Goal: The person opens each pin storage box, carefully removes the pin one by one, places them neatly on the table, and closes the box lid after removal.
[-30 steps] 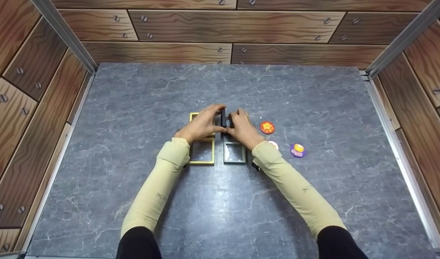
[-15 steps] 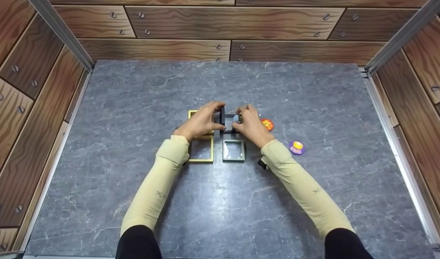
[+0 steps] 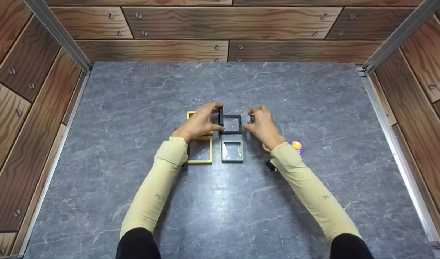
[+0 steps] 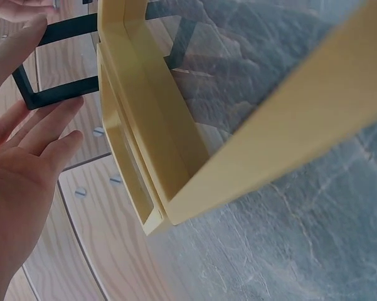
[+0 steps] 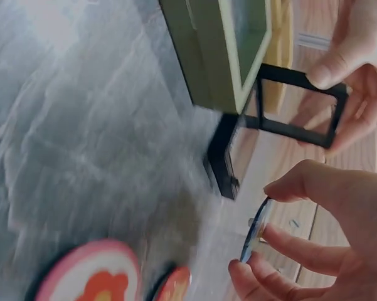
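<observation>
My left hand point(image 3: 205, 120) holds the upright lid point(image 3: 220, 118) of a black hinged frame between thumb and fingers. The frame's other half point(image 3: 240, 124) lies flat on the table, with a clear pane inside. Just to its right, my right hand point(image 3: 262, 126) pinches a thin round badge point(image 5: 256, 229) by its rim, edge-on in the right wrist view and bluish on one face. A grey-green frame point(image 3: 242, 151) lies in front of the black one. Beside them on the left are two yellow frames, the front one point(image 3: 211, 151) in plain sight and the back one point(image 3: 188, 116) partly under the left hand.
A purple badge point(image 3: 296, 146) lies to the right, partly behind the right sleeve. In the right wrist view, a pink-rimmed badge with a red flower point(image 5: 100, 276) and an orange badge point(image 5: 174, 287) rest on the table. Wood-patterned walls point(image 3: 230, 23) enclose the back and sides.
My right hand has moved rightward, away from the black frame, carrying the round badge. My left hand stays in place with the lid upright. The orange badge is now hidden in the head view.
</observation>
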A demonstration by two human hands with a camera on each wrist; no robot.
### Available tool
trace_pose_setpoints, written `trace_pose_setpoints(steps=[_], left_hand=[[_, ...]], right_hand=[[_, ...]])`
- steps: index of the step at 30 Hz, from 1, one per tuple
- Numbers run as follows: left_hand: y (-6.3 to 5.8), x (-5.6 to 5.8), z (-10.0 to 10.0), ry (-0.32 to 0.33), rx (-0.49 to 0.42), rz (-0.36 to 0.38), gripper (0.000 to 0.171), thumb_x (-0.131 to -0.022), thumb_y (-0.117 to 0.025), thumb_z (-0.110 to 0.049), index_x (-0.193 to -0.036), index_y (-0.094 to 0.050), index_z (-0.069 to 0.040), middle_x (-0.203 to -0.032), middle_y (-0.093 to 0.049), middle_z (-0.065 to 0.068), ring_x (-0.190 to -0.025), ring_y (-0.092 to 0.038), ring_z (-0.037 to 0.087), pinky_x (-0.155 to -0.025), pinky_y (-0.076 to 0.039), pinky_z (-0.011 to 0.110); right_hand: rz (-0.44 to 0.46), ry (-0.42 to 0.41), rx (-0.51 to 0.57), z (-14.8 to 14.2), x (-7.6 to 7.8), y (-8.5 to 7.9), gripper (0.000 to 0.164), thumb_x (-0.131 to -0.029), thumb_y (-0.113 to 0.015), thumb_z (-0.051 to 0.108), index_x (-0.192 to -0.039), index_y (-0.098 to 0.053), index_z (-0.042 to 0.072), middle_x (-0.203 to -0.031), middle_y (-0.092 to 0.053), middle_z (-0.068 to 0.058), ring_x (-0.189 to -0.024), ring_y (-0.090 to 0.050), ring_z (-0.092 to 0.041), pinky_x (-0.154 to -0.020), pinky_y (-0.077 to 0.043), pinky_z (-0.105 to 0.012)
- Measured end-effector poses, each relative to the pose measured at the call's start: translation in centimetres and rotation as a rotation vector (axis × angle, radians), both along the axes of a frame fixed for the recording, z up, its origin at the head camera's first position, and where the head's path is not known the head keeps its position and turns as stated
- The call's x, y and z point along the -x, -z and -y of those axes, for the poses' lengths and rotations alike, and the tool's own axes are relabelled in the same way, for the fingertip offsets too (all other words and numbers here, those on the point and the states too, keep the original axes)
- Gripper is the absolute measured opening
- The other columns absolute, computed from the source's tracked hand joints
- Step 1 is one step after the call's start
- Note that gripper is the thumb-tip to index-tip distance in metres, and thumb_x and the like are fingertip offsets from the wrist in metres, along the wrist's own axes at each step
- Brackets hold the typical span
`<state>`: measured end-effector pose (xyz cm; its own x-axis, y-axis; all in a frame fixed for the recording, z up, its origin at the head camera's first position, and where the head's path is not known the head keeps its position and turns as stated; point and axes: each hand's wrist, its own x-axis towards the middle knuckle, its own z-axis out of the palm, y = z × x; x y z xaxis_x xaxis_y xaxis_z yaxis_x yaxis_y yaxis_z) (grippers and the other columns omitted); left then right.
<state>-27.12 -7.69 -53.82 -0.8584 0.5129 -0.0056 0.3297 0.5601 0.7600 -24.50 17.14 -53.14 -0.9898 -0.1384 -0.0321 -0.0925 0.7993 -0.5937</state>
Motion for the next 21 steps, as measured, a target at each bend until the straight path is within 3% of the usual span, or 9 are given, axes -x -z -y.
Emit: trace_pose_setpoints(steps=[13,21], left_hand=[[0.0,-0.1,0.1,-0.007,0.012,-0.001,0.084,-0.084,-0.089,-0.020,-0.155,-0.047,-0.006,-0.157,-0.053,0.016,-0.144,-0.054,0.032,-0.126,-0.044,0.044],[-0.1,-0.2,0.0,0.003,0.009,-0.007,0.084,-0.084,-0.089,-0.019,-0.155,-0.046,-0.005,-0.158,-0.052,0.017,-0.144,-0.055,0.032,-0.126,-0.045,0.041]], right_hand=[[-0.039,0.060,0.024,-5.1,-0.4,0.3,0.041,-0.085,-0.075,0.010,-0.117,-0.068,-0.015,-0.119,-0.059,-0.033,-0.112,-0.056,-0.047,-0.102,-0.051,-0.057],[-0.068,0.070,0.000,-7.4,-0.5,0.5,0.040,-0.085,-0.073,0.008,-0.116,-0.068,-0.017,-0.114,-0.062,-0.036,-0.113,-0.054,-0.049,-0.102,-0.048,-0.058]])
